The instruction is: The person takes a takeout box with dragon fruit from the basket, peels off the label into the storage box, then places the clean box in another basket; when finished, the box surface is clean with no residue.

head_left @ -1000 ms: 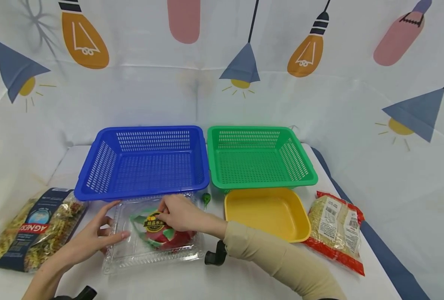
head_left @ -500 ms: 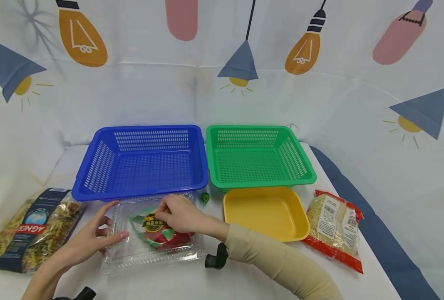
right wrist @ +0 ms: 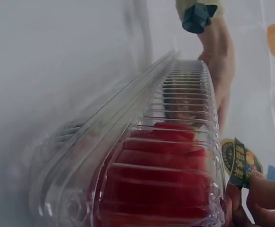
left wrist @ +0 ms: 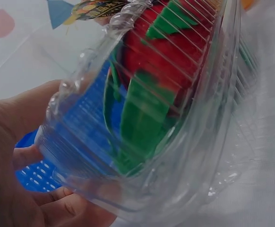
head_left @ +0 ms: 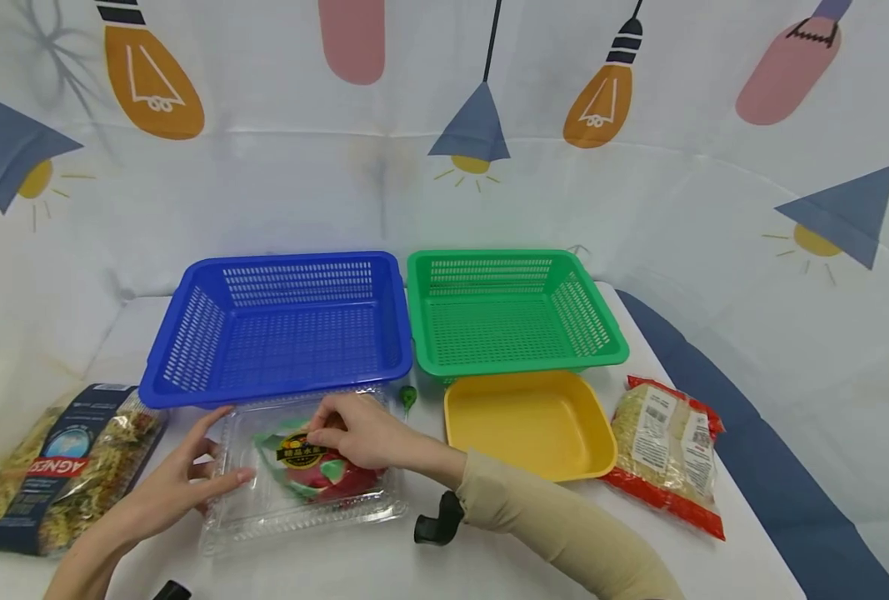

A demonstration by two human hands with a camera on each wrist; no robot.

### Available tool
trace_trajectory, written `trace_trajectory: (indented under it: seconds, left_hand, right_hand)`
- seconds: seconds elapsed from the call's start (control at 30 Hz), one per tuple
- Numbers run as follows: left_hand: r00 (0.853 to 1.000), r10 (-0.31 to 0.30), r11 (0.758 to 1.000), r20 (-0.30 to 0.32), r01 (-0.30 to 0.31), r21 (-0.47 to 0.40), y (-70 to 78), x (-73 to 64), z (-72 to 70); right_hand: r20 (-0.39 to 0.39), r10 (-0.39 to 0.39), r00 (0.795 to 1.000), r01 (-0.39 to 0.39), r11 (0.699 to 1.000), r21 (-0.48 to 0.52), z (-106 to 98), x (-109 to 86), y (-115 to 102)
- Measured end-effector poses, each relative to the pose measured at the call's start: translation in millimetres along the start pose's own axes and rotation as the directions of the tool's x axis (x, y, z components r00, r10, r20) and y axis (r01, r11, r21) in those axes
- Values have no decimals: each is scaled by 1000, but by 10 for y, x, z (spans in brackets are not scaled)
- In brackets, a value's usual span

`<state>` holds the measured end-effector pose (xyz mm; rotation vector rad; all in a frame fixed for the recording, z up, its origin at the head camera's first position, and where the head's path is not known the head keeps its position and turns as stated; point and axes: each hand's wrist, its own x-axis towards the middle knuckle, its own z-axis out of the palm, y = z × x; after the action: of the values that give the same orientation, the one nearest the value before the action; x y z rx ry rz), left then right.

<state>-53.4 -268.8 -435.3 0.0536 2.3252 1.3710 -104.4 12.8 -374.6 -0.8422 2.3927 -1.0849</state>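
A clear plastic clamshell box (head_left: 245,512) lies on the table, lid down, with a red and green dragon fruit (head_left: 339,479) inside. Its left side is gripped by my left hand (head_left: 177,479), thumb on the lid and fingers at the far left corner. Above the lid, my right hand (head_left: 365,429) pinches the edge of a round black and gold label (head_left: 299,451) between thumb and forefinger. In the right wrist view this label (right wrist: 240,163) stands out from the lid at the fingertips. The dragon fruit (left wrist: 161,61) shows through the ribbed wall in the left wrist view.
Behind the box stands a blue basket (head_left: 279,398), with a green basket (head_left: 519,368) to its right. A yellow tray (head_left: 534,472) sits in front of the green one. Bags of pasta (head_left: 62,471) and grain (head_left: 665,454) lie left and right. A small green item (head_left: 408,396) lies between.
The head view has shifted slightly, moving the scene a little left. Both hands keep their places on the box and the label.
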Motion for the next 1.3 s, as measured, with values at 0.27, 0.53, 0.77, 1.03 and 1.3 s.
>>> trace_trajectory:
  seconds: [0.27,0.53,0.77,1.03,1.3]
  left_hand:
    - [1000,2,1000,11,-3,6,24,-5,0]
    - [1000,4,1000,6,-4,-7,31,-16,13]
    - [999,-38,999,25,37,7,50,-20,-3]
    - [998,-53,998,16,53,20,30,-45,-5]
    - [999,-33,999,19,33,26,44,-26,-7]
  right_hand:
    - [-20,-18,1000,19,995,95,-34,-63,40]
    - [29,-75,997,73,994,82,-100,-168,124]
    - [41,-99,994,94,990,103,-227,-241,242]
    - [111,-123,986,107,984,144,-476,-336,397]
    - [130,-17,991,-5,986,168,-693,-439,622]
